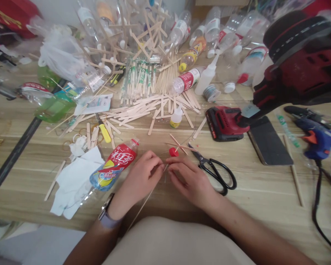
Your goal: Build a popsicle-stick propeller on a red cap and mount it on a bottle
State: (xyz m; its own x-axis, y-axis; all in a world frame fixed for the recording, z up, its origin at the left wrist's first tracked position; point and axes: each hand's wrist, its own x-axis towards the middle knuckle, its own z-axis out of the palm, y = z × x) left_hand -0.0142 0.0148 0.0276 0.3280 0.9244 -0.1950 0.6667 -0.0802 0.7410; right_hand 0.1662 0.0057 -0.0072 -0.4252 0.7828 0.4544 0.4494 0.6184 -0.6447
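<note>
My left hand (145, 175), with a watch on the wrist, pinches a thin wooden stick (145, 203) near its upper end. The stick slants down toward my body. My right hand (191, 180) meets it at the fingertips, fingers bent together; what they hold is too small to make out. Just above the fingers lie a red bottle cap (173, 151) and crossed thin sticks (179, 142). Black-handled scissors (215, 169) rest right of my right hand. A red-labelled plastic bottle (114, 165) lies left of my left hand.
A small glue bottle (176, 117), scattered craft sticks (138, 110) and many plastic bottles stand or lie further back. At the right are a red power tool (300, 70), a phone (270, 141) and a blue glue gun (320, 138). White paper (77, 180) lies left.
</note>
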